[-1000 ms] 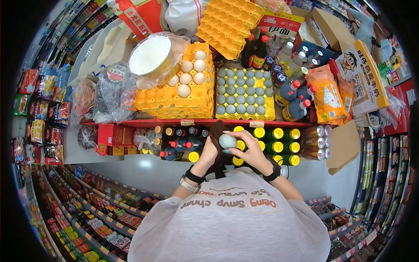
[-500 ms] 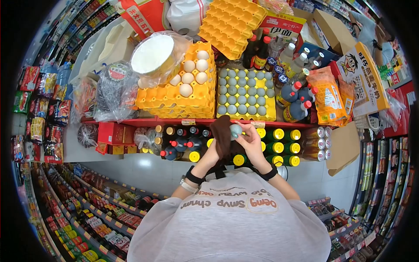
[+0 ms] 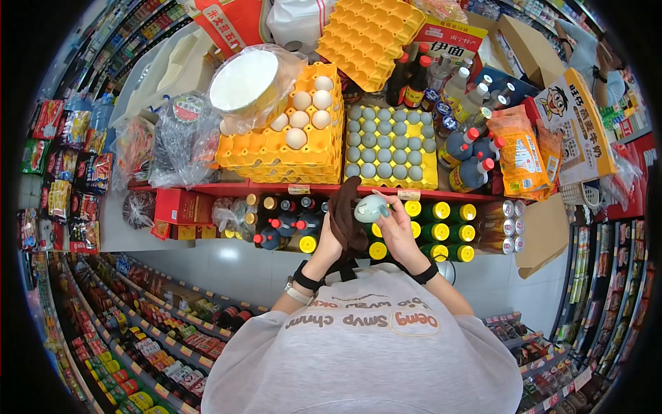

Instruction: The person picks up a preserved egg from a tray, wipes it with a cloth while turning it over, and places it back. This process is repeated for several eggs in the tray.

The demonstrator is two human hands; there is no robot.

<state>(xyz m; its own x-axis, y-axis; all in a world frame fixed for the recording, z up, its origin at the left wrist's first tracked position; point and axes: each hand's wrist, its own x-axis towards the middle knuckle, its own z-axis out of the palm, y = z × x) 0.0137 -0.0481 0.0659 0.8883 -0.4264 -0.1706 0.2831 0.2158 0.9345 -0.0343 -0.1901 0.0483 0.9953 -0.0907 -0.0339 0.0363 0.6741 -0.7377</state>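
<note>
My right hand (image 3: 398, 231) pinches a pale blue-green egg (image 3: 371, 208) that carries a small dark mark. Close beside the egg, a dark brown cloth (image 3: 345, 215) hangs from my left hand (image 3: 327, 241), whose fingers are closed on it and partly hidden behind it. Beyond my hands, a yellow egg tray (image 3: 430, 181) holds rows of similar blue-grey eggs, with a few cells bare. To its left rises a stack of orange egg trays (image 3: 276, 172) with several paler eggs on top.
A white bowl (image 3: 243, 79) in plastic wrap rests on the orange stack. Bottles with red caps (image 3: 472, 172) stand right of the yellow tray, near an orange packet (image 3: 516, 148). Below the red shelf edge (image 3: 227, 191) are yellow-capped bottles (image 3: 439, 233) and cans (image 3: 500, 226).
The egg has turned in my right hand, showing more of its side and a dark mark, and sits slightly lower. The cloth has shifted a little left, away from it.
</note>
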